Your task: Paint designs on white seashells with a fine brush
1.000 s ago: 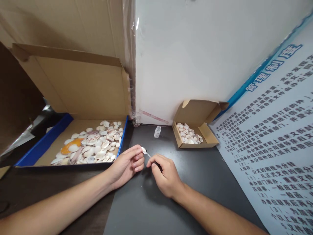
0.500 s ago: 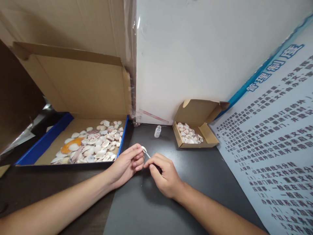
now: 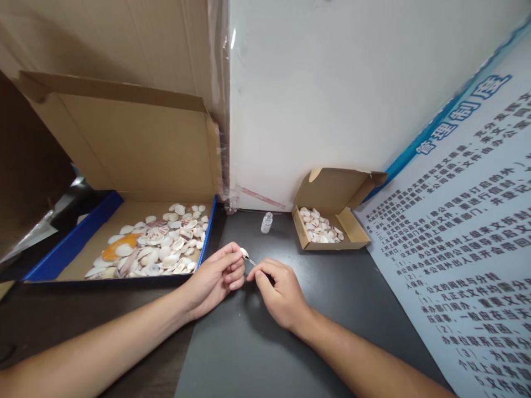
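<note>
A small white shell [image 3: 244, 252] is pinched between the thumb and fingertips of my left hand [image 3: 222, 272]. My right hand [image 3: 277, 286] is closed around a thin, light-coloured stick-like tool [image 3: 251, 261], whose tip meets the shell. Both hands are held over the dark table, close together. Beyond them a small clear bottle [image 3: 266, 223] with a label stands on the table. What the tool's far end looks like is hidden in my right hand.
At left, an open blue-edged cardboard box [image 3: 93, 232] holds many shells [image 3: 166, 251]. A smaller open cardboard box [image 3: 355, 228] with shells stands back right. Behind is a white panel [image 3: 315, 99]; a printed sheet [image 3: 468, 232] lies along the right.
My right hand has shifted slightly, and the shell and tool are tilted a little differently. The whole view has moved marginally.
</note>
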A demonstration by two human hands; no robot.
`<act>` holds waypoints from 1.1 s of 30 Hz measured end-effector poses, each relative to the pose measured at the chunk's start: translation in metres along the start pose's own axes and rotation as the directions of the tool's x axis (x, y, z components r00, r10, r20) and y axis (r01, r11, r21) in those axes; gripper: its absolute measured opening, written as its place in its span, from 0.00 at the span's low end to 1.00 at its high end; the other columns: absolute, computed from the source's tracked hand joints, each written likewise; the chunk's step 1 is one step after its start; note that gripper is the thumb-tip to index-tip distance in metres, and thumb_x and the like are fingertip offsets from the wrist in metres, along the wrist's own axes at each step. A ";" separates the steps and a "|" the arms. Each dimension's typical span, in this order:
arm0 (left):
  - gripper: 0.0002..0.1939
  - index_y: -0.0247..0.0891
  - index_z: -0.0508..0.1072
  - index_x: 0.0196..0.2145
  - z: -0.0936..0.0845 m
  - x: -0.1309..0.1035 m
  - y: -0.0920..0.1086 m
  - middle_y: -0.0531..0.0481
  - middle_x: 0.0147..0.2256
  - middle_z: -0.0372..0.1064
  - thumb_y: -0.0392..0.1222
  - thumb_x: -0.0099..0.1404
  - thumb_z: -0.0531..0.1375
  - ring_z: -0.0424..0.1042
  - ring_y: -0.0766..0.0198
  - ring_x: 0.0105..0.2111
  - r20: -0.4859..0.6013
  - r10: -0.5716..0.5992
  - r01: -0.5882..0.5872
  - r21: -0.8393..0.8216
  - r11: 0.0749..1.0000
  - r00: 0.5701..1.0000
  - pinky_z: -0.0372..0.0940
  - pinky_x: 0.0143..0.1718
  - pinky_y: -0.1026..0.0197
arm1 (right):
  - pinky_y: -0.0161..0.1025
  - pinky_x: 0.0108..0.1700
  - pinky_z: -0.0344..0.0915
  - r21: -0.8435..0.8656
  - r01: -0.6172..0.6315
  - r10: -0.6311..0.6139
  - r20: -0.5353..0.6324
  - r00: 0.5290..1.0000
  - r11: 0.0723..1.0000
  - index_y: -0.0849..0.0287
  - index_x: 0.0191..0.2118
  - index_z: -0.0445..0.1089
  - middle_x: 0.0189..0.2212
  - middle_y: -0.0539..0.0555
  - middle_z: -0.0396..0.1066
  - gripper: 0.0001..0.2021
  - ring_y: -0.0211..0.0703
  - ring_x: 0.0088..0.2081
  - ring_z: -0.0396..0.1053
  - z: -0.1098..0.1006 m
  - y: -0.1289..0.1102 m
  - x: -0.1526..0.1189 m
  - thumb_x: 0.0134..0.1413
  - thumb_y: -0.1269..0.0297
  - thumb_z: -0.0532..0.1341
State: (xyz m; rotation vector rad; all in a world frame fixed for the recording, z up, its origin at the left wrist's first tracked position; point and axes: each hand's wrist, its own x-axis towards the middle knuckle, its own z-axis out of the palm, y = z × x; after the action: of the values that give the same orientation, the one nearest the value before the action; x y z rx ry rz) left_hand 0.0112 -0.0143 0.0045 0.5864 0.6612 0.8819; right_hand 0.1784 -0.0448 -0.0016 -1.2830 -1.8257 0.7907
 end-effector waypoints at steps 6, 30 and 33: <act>0.10 0.36 0.63 0.30 -0.001 0.000 -0.001 0.60 0.21 0.49 0.37 0.66 0.61 0.48 0.75 0.19 0.012 -0.005 0.004 0.012 1.000 1.000 0.52 0.20 0.71 | 0.35 0.33 0.59 0.019 0.011 -0.011 -0.020 1.000 1.000 0.59 0.27 0.74 0.24 0.50 0.70 0.14 0.38 0.28 0.67 0.000 0.000 -0.001 0.58 0.73 0.54; 0.12 0.37 0.62 0.28 0.001 -0.001 0.000 0.60 0.21 0.50 0.39 0.65 0.63 0.47 0.75 0.18 0.020 -0.006 0.005 0.053 0.999 1.000 0.51 0.20 0.71 | 0.35 0.34 0.59 0.122 0.093 -0.082 -0.094 0.992 0.988 0.59 0.28 0.70 0.25 0.50 0.66 0.12 0.38 0.29 0.64 -0.002 0.001 0.001 0.60 0.71 0.53; 0.12 0.37 0.62 0.29 0.000 0.000 -0.001 0.60 0.21 0.50 0.39 0.66 0.62 0.48 0.75 0.18 0.016 -0.003 0.002 0.035 0.999 1.000 0.51 0.20 0.71 | 0.35 0.34 0.59 0.083 0.037 -0.033 -0.055 0.998 0.996 0.59 0.27 0.71 0.25 0.50 0.67 0.12 0.39 0.29 0.65 -0.001 0.001 0.001 0.59 0.72 0.53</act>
State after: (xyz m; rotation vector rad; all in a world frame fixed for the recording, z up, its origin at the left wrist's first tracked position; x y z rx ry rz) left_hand 0.0115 -0.0151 0.0044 0.6237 0.6642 0.8640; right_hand 0.1798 -0.0439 -0.0014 -1.2043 -1.7489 0.7983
